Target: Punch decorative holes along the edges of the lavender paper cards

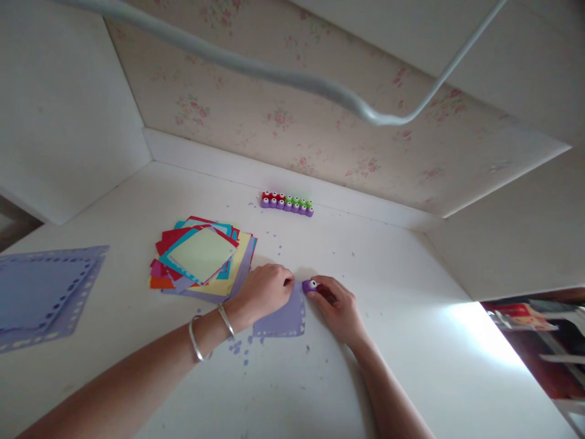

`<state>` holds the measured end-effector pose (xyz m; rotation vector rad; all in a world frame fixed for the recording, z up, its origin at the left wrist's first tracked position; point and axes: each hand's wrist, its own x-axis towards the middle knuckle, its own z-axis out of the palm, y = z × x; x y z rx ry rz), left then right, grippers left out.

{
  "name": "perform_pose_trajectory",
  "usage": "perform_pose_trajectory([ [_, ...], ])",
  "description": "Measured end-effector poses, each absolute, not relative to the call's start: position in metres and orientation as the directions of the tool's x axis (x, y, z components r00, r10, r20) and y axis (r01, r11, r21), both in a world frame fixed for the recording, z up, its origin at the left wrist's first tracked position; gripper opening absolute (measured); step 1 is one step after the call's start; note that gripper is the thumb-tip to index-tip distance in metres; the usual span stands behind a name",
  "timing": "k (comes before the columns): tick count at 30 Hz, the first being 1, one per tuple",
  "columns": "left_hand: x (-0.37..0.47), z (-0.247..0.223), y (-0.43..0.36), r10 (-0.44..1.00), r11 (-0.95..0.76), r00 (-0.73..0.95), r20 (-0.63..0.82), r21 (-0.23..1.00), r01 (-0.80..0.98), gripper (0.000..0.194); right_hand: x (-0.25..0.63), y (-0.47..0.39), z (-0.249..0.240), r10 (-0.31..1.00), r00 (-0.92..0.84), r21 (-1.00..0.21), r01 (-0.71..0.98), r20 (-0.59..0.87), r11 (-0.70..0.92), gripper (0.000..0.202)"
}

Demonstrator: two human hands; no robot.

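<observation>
A purple craft punch (307, 286) with a white top is held between the thumb and fingers of my right hand (337, 305). It sits at the upper right corner of a small purple sheet of paper (280, 320), whose right and bottom edges carry punched holes. My left hand (269, 291) is closed at the sheet's top edge, fingers pinched on the paper, though the fingertips are partly hidden. Purple punched-out bits (236, 347) lie on the table just below the sheet.
A pile of coloured paper (201, 253) lies left of my hands. Larger purple sheets with punched borders (46, 292) are at the far left. Two rows of small punches (287, 204) stand near the back wall. A pale cable (320, 91) crosses the upper view.
</observation>
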<state>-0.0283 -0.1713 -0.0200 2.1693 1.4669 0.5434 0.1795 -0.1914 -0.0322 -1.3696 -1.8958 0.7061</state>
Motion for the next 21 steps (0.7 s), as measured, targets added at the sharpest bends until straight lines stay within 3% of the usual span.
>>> perform_pose_trajectory([
  [21,-0.0273,-0.0155,-0.1731,0.944,-0.289,0.327,0.036,0.567,0.771,0.025,0.1722,-0.1945,-0.029,0.954,-0.173,-0.774,0.557,0.246,0.3,0.019],
])
